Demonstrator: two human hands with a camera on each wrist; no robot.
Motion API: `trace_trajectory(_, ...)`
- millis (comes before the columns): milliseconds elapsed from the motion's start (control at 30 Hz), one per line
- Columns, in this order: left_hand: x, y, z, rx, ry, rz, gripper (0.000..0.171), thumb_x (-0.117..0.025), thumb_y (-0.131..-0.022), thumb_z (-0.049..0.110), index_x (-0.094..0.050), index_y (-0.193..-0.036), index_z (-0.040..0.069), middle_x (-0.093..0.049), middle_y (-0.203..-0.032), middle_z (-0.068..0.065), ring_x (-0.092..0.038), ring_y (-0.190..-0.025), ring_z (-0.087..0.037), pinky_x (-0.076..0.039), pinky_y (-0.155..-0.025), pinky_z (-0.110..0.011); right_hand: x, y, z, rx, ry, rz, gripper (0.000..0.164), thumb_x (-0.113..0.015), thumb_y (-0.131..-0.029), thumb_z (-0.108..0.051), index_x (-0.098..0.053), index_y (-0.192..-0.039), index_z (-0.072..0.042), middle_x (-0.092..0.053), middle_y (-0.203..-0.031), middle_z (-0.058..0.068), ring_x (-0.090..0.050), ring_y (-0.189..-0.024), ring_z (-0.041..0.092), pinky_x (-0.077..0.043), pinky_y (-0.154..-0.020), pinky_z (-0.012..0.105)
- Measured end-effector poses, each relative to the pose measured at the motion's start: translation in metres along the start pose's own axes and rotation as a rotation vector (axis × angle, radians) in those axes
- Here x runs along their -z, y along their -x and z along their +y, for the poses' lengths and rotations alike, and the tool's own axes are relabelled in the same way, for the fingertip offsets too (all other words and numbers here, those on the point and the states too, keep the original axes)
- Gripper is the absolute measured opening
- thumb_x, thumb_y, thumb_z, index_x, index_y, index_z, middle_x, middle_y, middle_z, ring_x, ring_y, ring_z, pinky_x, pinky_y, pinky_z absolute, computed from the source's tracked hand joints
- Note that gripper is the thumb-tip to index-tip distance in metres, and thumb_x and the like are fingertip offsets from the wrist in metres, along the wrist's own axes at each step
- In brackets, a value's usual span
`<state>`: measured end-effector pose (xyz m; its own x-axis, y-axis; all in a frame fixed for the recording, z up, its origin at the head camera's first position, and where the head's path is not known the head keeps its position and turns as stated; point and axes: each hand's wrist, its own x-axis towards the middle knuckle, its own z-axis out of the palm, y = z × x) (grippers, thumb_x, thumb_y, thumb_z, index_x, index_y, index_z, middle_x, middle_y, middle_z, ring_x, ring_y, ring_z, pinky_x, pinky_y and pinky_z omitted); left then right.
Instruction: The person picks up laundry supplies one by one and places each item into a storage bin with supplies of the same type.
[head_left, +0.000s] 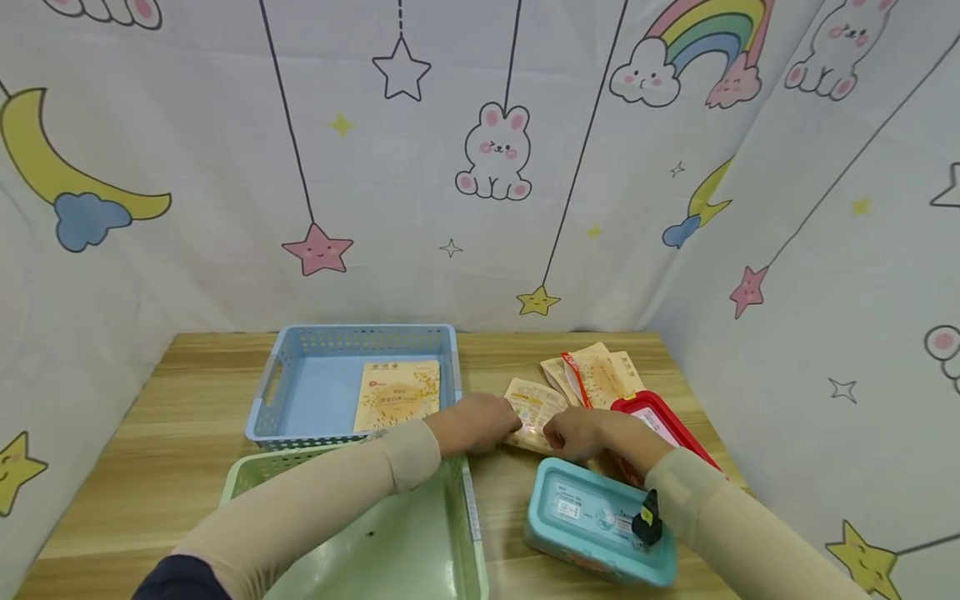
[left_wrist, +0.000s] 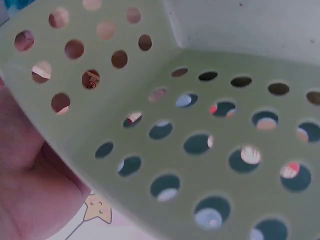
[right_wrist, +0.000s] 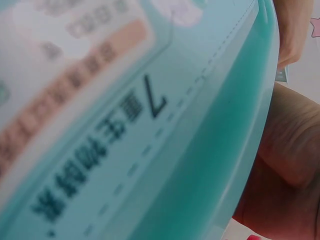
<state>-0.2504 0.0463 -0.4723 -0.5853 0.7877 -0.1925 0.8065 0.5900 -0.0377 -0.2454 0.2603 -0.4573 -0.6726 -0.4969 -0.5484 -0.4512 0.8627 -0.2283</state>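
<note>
A flat beige printed packet (head_left: pixel 531 407) is between the two hands, near the middle of the table. My left hand (head_left: pixel 480 422) pinches its left side with curled fingers, just right of the green basket's far corner. From the right, my right hand (head_left: pixel 583 432) grips the packet's other side, fingers bent at its edge. The turquoise box (head_left: pixel 592 517) lies beneath my right wrist and fills most of the right wrist view. In the left wrist view the perforated green basket (left_wrist: pixel 125 100) covers most of the hand, so the fingertips are hidden there.
A blue basket (head_left: pixel 318 379) stands at the back left with another beige packet (head_left: pixel 397 392) in it. In front is the green basket (head_left: pixel 390 533), under my left forearm. More beige packets (head_left: pixel 600 375) and a red-edged container (head_left: pixel 667 425) lie at the right.
</note>
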Motion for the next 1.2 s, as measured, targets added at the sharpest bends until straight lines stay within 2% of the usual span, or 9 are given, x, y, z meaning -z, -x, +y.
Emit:
trace_trajectory(100, 0.004, 0.001, -0.005, -0.015, 0.035, -0.002, 0.02, -0.065, -0.107, 0.019, -0.065, -0.087, 0.021, -0.071, -0.09, 0.004, -0.064, -0.079, -0.011, -0.055, -0.071, -0.03, 0.001, 0.001, 0.0, 0.009, -0.006, 0.019, 0.02, -0.066, -0.101, -0.013, -0.061, -0.081, -0.016, -0.051, -0.072, -0.005, -0.046, -0.067, 0.011, -0.038, -0.064, 0.028)
trace_trajectory(233, 0.008, 0.002, -0.01, -0.029, 0.071, 0.01, 0.015, -0.066, -0.107, 0.019, -0.069, -0.092, 0.02, -0.07, -0.092, 0.004, -0.064, -0.082, -0.012, -0.055, -0.074, -0.032, 0.001, 0.002, 0.002, 0.024, -0.009, 0.052, 0.02, -0.071, -0.096, -0.013, -0.059, -0.08, -0.016, -0.051, -0.071, -0.006, -0.045, -0.066, 0.011, -0.037, -0.062, 0.028)
trace_trajectory(367, 0.008, 0.003, -0.015, -0.029, 0.033, 0.044, 0.007, -0.065, -0.107, 0.021, -0.072, -0.106, 0.021, -0.066, -0.101, 0.002, -0.063, -0.083, -0.014, -0.056, -0.074, -0.032, 0.002, 0.002, 0.005, 0.031, 0.004, 0.078, 0.019, -0.077, -0.091, -0.016, -0.061, -0.082, -0.016, -0.051, -0.072, -0.007, -0.047, -0.067, 0.011, -0.04, -0.063, 0.031)
trace_trajectory(467, 0.007, 0.003, -0.018, -0.031, -0.022, 0.094, 0.011, -0.065, -0.107, 0.022, -0.071, -0.116, 0.022, -0.062, -0.107, 0.0, -0.063, -0.084, -0.015, -0.056, -0.072, -0.032, 0.003, 0.003, 0.008, 0.032, 0.025, 0.095, 0.008, -0.076, -0.092, -0.016, -0.068, -0.094, -0.014, -0.057, -0.08, -0.007, -0.053, -0.074, 0.012, -0.049, -0.071, 0.035)
trace_trajectory(500, 0.007, 0.003, -0.019, -0.032, -0.033, 0.113, 0.012, -0.065, -0.107, 0.022, -0.071, -0.118, 0.022, -0.061, -0.108, 0.0, -0.063, -0.084, -0.015, -0.057, -0.071, -0.032, 0.004, 0.003, 0.008, 0.036, 0.031, 0.102, 0.009, -0.075, -0.093, -0.016, -0.07, -0.1, -0.013, -0.06, -0.084, -0.006, -0.055, -0.077, 0.013, -0.051, -0.075, 0.037)
trace_trajectory(600, 0.008, 0.004, -0.023, -0.03, -0.029, 0.156, 0.014, -0.066, -0.106, 0.022, -0.07, -0.119, 0.02, -0.063, -0.109, 0.0, -0.066, -0.088, -0.017, -0.058, -0.074, -0.033, 0.006, 0.006, 0.008, 0.044, 0.054, 0.133, 0.022, -0.072, -0.095, -0.015, -0.073, -0.117, -0.009, -0.068, -0.097, -0.004, -0.062, -0.088, 0.015, -0.056, -0.089, 0.043)
trace_trajectory(667, 0.008, 0.004, -0.025, -0.028, -0.031, 0.172, 0.014, -0.067, -0.106, 0.023, -0.069, -0.12, 0.02, -0.065, -0.108, 0.001, -0.068, -0.092, -0.018, -0.059, -0.077, -0.034, 0.006, 0.008, 0.008, 0.058, 0.071, 0.158, 0.026, -0.071, -0.097, -0.015, -0.073, -0.122, -0.007, -0.069, -0.101, -0.003, -0.063, -0.091, 0.016, -0.056, -0.092, 0.045)
trace_trajectory(900, 0.005, 0.001, -0.031, -0.029, -0.001, 0.191, 0.013, -0.065, -0.107, 0.026, -0.067, -0.119, 0.019, -0.064, -0.106, -0.001, -0.067, -0.09, -0.019, -0.058, -0.078, -0.036, 0.006, 0.013, 0.007, 0.114, 0.112, 0.216, 0.013, -0.07, -0.1, -0.014, -0.072, -0.113, -0.01, -0.062, -0.087, -0.006, -0.055, -0.078, 0.014, -0.054, -0.078, 0.04)
trace_trajectory(1200, 0.0, -0.003, -0.035, -0.028, 0.015, 0.167, 0.013, -0.066, -0.106, 0.028, -0.063, -0.112, 0.017, -0.066, -0.103, -0.001, -0.068, -0.088, -0.019, -0.058, -0.075, -0.038, 0.004, 0.015, 0.01, 0.134, 0.115, 0.236, 0.014, -0.072, -0.1, -0.014, -0.075, -0.114, -0.01, -0.066, -0.092, -0.006, -0.061, -0.086, 0.014, -0.057, -0.086, 0.043)
